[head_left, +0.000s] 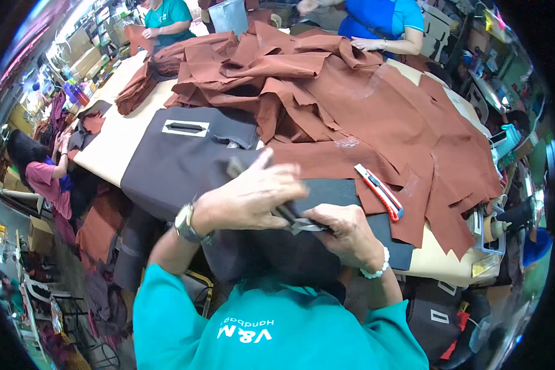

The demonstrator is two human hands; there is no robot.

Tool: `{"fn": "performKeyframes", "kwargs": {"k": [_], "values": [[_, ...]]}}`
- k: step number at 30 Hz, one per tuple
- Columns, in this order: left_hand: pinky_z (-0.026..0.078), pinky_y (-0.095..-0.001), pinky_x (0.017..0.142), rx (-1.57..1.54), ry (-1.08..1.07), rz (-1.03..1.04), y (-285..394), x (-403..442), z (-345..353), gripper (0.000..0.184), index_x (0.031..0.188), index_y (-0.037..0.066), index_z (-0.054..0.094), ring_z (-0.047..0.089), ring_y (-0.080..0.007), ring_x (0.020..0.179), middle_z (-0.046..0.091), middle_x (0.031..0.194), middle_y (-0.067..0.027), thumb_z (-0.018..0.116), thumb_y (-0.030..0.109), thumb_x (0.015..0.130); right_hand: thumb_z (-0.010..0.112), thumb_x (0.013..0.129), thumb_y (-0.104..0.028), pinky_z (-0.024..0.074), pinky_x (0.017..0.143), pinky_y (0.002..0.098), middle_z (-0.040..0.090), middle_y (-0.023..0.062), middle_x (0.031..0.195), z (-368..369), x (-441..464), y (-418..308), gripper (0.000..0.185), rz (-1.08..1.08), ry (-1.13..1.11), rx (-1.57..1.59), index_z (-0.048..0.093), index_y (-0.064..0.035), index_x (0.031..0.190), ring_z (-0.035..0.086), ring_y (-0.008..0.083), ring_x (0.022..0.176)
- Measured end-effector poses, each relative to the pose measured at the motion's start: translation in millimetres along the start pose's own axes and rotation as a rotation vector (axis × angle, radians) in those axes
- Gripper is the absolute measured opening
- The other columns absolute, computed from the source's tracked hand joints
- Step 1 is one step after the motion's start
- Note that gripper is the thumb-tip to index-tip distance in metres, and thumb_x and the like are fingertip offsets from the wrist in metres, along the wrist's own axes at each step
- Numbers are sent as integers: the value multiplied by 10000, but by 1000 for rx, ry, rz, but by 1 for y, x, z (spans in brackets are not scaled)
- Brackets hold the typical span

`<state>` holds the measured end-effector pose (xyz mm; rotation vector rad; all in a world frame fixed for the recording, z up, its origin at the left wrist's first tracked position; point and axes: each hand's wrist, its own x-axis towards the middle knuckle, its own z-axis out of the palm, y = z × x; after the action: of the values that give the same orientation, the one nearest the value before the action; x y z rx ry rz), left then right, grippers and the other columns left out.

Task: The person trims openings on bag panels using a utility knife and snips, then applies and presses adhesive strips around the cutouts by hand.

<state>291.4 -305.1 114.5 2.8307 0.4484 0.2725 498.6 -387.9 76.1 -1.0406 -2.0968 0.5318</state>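
Working with a metallic tool (310,226) gripped in the right hand (346,229), just beside the left hand (253,192), too blurred to tell whether gripping; likely calling next for steady right-hand control.

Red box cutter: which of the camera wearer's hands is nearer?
Right. The right hand is just left of and below the box cutter; the left hand is farther left.

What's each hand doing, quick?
Left hand: fingers spread, blurred; whether it's holding something can't be told.
Right hand: closed, holding a thin silvery metal-looking tool.
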Motion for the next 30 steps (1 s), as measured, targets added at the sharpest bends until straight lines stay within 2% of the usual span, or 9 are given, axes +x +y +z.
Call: {"fn": "performKeyframes", "kwargs": {"k": [4,7,10,11,13,16,19,25,30], "values": [[464,-408,620,-223,-312,32,-12,16,-30,176,833,-9,601,582,-372,695,576,682,-215,591,105,700,681,695,-44,486,583,330,595,115,809,-2,4,-2,283,-7,127,-9,616,-57,970,606,281,678],[461,-403,645,-189,-244,-328,-50,-12,-57,194,819,-32,590,581,-323,659,578,699,-206,574,102,681,726,733,-158,476,593,317,573,116,842,8,4,3,402,60,473,29,608,-65,1106,580,212,672],[482,-421,619,859,311,-559,-152,-142,-105,181,813,27,624,625,-276,677,616,695,-156,533,170,752,592,865,-212,388,547,215,507,45,788,15,-10,35,353,100,606,206,572,-14,1156,460,106,605],[511,-429,599,1040,217,-1066,-193,-191,-134,209,817,18,628,654,-295,702,643,748,-179,506,187,808,516,913,-196,327,521,187,468,-3,745,13,-14,25,319,308,605,414,565,-15,1172,388,53,588],[535,-419,645,1072,205,-1333,-179,-255,-173,266,921,-18,639,660,-329,791,649,866,-219,488,185,837,488,939,-196,291,499,168,459,-32,727,17,-17,28,303,396,643,490,564,-27,1178,347,20,569],[524,-362,665,612,240,-1314,-154,-281,-160,283,952,-24,612,648,-241,779,649,874,-165,558,226,831,468,952,-186,268,491,148,456,-39,728,32,-22,42,280,497,541,645,568,-35,1165,329,5,565],[498,-270,618,-831,634,-1318,-90,-176,-66,313,956,-23,587,599,-130,719,621,816,-91,624,261,830,459,959,-179,261,482,143,456,-41,731,50,-15,35,260,509,454,852,576,-41,1146,322,-3,564],[499,-226,551,-1595,1119,-684,1,11,71,123,923,25,618,601,-79,620,648,785,-22,585,137,884,436,970,-239,306,457,140,512,-20,753,60,1,-5,280,526,403,1115,476,-47,1169,374,4,521],[494,-218,487,-1788,1133,-512,17,37,102,92,907,41,625,599,-86,571,655,774,-31,586,120,880,435,968,-273,306,437,150,513,1,721,69,-6,13,278,561,555,1039,447,-30,1101,380,13,501]]}}
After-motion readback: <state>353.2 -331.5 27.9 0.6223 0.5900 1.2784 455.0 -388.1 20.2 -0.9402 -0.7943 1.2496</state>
